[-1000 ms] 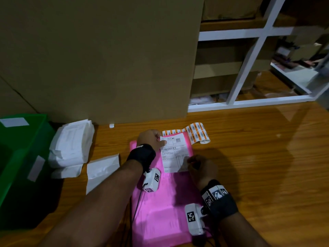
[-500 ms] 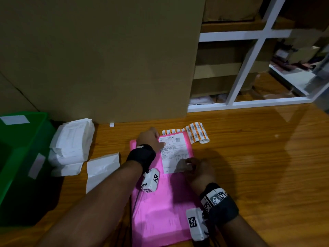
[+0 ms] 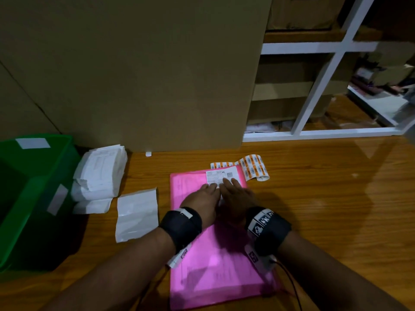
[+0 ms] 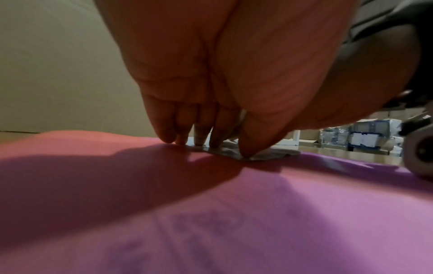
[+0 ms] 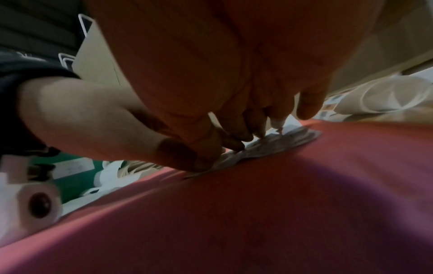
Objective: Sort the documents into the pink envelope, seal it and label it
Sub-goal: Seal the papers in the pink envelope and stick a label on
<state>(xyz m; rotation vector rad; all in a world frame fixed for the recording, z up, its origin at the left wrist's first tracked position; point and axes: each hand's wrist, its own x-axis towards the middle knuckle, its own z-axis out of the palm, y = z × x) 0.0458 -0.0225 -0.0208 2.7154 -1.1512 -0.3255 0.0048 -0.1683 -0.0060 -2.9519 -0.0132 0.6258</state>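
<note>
The pink envelope (image 3: 211,261) lies flat on the wooden table, long side running away from me. A white printed shipping label (image 3: 221,175) sits on its far right part. Both hands lie side by side, palms down, on the label's near half. My left hand (image 3: 202,198) presses with straight fingers (image 4: 201,137) on the label's left side. My right hand (image 3: 235,196) presses flat beside it, fingertips (image 5: 236,142) on the label (image 5: 281,140). The envelope (image 4: 234,213) fills the lower part of both wrist views.
A curled strip of orange barcode stickers (image 3: 251,167) lies just beyond the envelope. A stack of white papers (image 3: 98,173) and a loose white sheet (image 3: 135,214) lie to the left, beside a green bin (image 3: 29,198). A cardboard wall (image 3: 134,70) and white shelving (image 3: 323,86) stand behind.
The left hand came off the label's top left corner and the right hand off its lower right corner. Both now lie flat together on the label's near half.
</note>
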